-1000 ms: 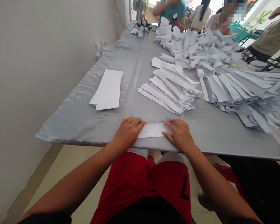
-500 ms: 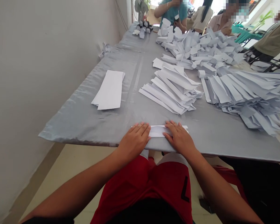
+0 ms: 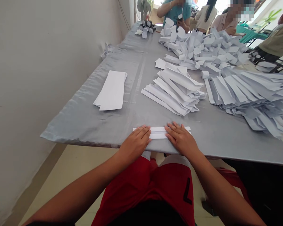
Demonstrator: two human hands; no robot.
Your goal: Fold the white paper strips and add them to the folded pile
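A folded white paper strip [image 3: 158,133] lies lengthwise along the front edge of the table, with crease lines running along it. On its left part rests my left hand [image 3: 138,139], palm down, fingers stretched out. My right hand [image 3: 181,138] lies flat on the right part of the same strip, fingers extended. Both hands cover the ends in part; the strip's middle shows between them. Beyond the hands sits a fanned pile of folded paper strips [image 3: 174,91]. To the left is a neat stack of flat white paper sheets [image 3: 113,91].
The table [image 3: 77,122] has a grey cloth and meets a wall on the left. At right lies a large pile of folded strips [image 3: 245,94], with a heap of folded paper pieces [image 3: 198,47] behind it. Several people [image 3: 186,15] are at the far end.
The paper's middle, bowed up before, now lies flatter. My left hand has slid slightly left and my right hand's fingers have shifted slightly left along the strip.
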